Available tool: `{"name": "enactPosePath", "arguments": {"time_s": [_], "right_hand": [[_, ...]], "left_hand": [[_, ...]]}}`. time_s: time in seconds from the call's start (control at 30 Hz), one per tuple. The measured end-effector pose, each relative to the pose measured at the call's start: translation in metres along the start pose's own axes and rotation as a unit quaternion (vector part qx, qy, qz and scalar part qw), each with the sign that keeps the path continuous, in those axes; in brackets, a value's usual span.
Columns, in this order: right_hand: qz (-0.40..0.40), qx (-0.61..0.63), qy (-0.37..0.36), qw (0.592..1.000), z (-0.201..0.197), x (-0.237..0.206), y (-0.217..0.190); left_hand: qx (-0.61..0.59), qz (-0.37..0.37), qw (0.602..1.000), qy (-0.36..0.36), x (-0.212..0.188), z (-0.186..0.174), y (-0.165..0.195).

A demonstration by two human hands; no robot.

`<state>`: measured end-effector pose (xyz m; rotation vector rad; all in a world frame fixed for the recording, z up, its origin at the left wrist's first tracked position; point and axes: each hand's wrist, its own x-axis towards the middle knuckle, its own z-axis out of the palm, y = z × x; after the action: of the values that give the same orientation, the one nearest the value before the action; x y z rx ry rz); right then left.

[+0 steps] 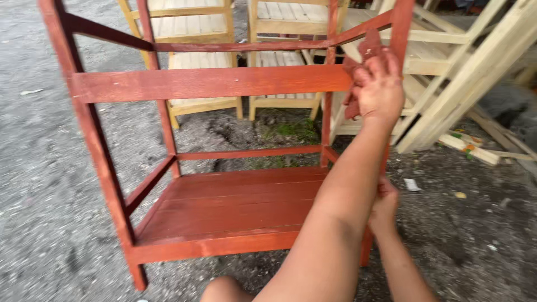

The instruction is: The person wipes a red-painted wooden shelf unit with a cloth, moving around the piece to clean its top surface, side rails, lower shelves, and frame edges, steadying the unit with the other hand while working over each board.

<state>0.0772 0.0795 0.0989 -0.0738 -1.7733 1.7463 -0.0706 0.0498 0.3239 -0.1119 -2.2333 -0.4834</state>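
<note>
The red-stained wooden rack (224, 201) standing on the gravel ground (45, 168) looks almost fully coloured, while the left hand (377, 89) presses a stained rag (366, 47) to its upper right post and the right hand (385, 204) seemingly clasps that post lower down.

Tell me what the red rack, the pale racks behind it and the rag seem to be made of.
Red rack: looks like wood, planks and square rails, coated in matte red-brown stain or paint; grain shows through.
Pale racks: apparently bare, unfinished wood, light yellow with visible slats.
Rag: probably cloth, crumpled and soaked red, pressed to the corner post by the left hand. The right hand grips the post lower down.
</note>
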Motion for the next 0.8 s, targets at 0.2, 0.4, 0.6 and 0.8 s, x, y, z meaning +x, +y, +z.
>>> {"name": "enactPosePath", "arguments": {"time_s": [0.2, 0.4, 0.6, 0.8], "right_hand": [[-0.071, 0.016, -0.094, 0.993, 0.038, 0.001, -0.056], [-0.097, 0.037, -0.159, 0.982, 0.119, -0.005, -0.094], [-0.122, 0.051, -0.221, 0.966, 0.202, -0.039, -0.113], [-0.126, 0.030, -0.243, 0.961, 0.256, -0.058, -0.118]], "left_hand": [[-0.014, 0.067, 0.997, 0.025, -0.005, -0.011, -0.110], [0.035, 0.018, 0.988, 0.150, 0.007, -0.088, -0.331], [0.096, 0.016, 0.975, 0.202, 0.020, -0.193, -0.502], [0.070, 0.025, 0.985, 0.155, 0.044, -0.268, -0.555]]}}
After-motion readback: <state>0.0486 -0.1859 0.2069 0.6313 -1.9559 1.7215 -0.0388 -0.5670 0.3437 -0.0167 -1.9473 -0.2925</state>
